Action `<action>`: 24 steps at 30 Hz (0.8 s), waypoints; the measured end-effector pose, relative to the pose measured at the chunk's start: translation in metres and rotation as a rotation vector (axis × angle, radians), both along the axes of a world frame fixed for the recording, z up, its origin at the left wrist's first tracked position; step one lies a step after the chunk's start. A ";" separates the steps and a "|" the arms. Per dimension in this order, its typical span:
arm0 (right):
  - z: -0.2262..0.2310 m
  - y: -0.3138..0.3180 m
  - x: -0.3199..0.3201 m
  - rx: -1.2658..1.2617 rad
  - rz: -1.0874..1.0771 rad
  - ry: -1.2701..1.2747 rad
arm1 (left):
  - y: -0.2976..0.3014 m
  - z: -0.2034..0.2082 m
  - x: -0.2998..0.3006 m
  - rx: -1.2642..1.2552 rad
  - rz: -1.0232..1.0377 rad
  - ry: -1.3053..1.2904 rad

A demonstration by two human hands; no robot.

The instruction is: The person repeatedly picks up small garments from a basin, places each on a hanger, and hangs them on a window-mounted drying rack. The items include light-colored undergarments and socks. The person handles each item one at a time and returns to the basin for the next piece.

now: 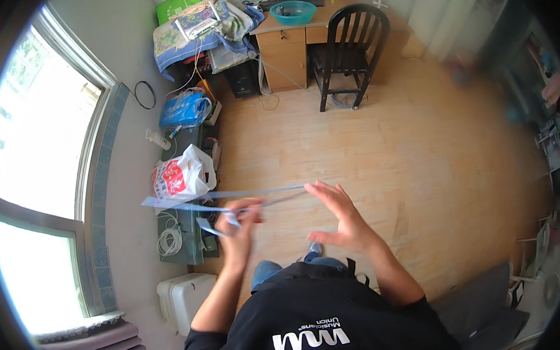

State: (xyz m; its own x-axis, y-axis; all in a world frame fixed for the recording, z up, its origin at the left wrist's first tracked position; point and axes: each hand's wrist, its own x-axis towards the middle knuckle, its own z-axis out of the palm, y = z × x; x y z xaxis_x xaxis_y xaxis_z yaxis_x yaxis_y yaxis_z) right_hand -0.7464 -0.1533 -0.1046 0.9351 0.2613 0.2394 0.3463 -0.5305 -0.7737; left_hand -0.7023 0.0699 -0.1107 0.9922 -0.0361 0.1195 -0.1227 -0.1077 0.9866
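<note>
A long, thin light-blue ribbon-like strip (255, 192) stretches in the air in front of me, slightly blurred; what exactly it is I cannot make out. My left hand (237, 231) is closed on the strip, with folded ends sticking out to its left. Its two strands run rightward and meet at the fingertips of my right hand (342, 217). That hand is held with fingers stretched out and thumb well apart, the strip touching or looped at its fingertips; which of the two cannot be told.
Left, a low dark green cabinet (180, 234) bears a white plastic bag (194, 167), coiled white cable (169, 242) and a blue package (185, 109). A white bin (194, 293) stands near my left elbow. Ahead are a desk (280, 48), teal basin (293, 13) and black chair (355, 47).
</note>
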 end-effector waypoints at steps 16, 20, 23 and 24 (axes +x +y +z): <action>-0.099 -0.127 0.255 0.267 -0.461 0.298 | -0.222 -0.052 0.343 -0.175 -0.740 0.158; -0.086 -0.130 0.376 0.783 -0.442 0.559 | -0.260 -0.017 0.475 0.179 -0.793 0.094; -0.072 -0.142 0.477 0.952 -0.379 0.532 | -0.257 0.006 0.555 0.372 -0.597 -0.256; -0.069 -0.146 0.513 0.989 -0.340 0.537 | -0.248 0.020 0.576 0.339 -0.600 -0.280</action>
